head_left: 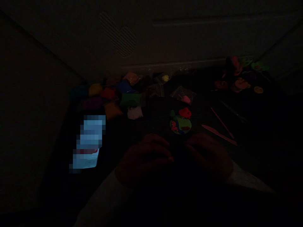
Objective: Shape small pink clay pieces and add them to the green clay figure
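In the dim head view, my left hand (pixel 146 157) is closed, with a small pinkish lump of clay (pixel 171 159) between thumb and fingertips. To its right, my right hand (pixel 208 156) has its fingers bent and drawn together; anything in them is lost in the dark. The two hands are apart. Just beyond them lies a round green clay disc (pixel 184 124) with blue, dark red and pink bits on it. A red clay piece (pixel 185 112) and a dark green lump (pixel 172 113) sit at its far edge.
Several bags of coloured clay, including a green one (pixel 131 99), lie at the back left. A lit phone (pixel 92 142) is at left. A pink clay knife (pixel 219 134), a thin pink stick (pixel 222 123) and finished clay figures (pixel 240 84) are at right. A wall panel (pixel 189 41) stands behind.
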Action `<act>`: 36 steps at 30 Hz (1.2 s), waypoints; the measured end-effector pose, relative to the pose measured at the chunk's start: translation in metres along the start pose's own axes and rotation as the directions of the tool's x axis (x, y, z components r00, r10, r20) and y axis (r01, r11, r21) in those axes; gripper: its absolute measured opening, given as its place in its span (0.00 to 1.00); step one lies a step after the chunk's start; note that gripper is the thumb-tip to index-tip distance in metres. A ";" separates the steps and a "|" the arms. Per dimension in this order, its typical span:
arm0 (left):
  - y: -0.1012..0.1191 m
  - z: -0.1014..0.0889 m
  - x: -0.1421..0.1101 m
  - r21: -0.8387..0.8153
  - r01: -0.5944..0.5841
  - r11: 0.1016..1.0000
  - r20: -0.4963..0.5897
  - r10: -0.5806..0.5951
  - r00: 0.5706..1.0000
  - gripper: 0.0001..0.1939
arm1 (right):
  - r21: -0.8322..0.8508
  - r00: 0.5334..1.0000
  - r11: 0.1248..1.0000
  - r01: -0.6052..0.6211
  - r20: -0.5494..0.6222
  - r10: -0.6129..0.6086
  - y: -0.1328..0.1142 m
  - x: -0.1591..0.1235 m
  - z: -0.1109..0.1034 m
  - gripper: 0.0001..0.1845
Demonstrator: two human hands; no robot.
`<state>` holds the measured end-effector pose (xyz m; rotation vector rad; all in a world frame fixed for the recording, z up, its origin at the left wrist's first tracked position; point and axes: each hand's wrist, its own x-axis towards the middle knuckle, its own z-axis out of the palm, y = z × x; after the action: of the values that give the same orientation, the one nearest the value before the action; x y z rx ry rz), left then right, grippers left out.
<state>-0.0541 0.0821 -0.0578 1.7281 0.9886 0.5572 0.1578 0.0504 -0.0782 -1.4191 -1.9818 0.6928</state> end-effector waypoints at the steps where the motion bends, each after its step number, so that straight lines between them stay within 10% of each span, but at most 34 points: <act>1: 0.002 0.001 0.000 -0.095 0.025 0.995 -0.012 -0.026 1.000 0.03 | 0.055 1.000 0.998 -0.005 -0.004 0.005 -0.003 0.001 -0.001 0.07; 8: 0.007 0.011 0.010 -0.533 0.105 0.840 -0.045 -0.152 0.987 0.04 | 0.211 0.992 0.975 0.068 -0.122 -0.043 -0.027 0.006 -0.003 0.08; 36: 0.001 0.016 0.021 -0.336 0.116 0.935 -0.069 -0.147 0.987 0.06 | -0.058 0.974 0.985 0.161 -0.149 -0.168 -0.023 0.016 -0.002 0.09</act>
<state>-0.0302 0.0901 -0.0652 1.3366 1.0044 0.6805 0.1407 0.0587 -0.0581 -1.2762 -1.9776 0.4531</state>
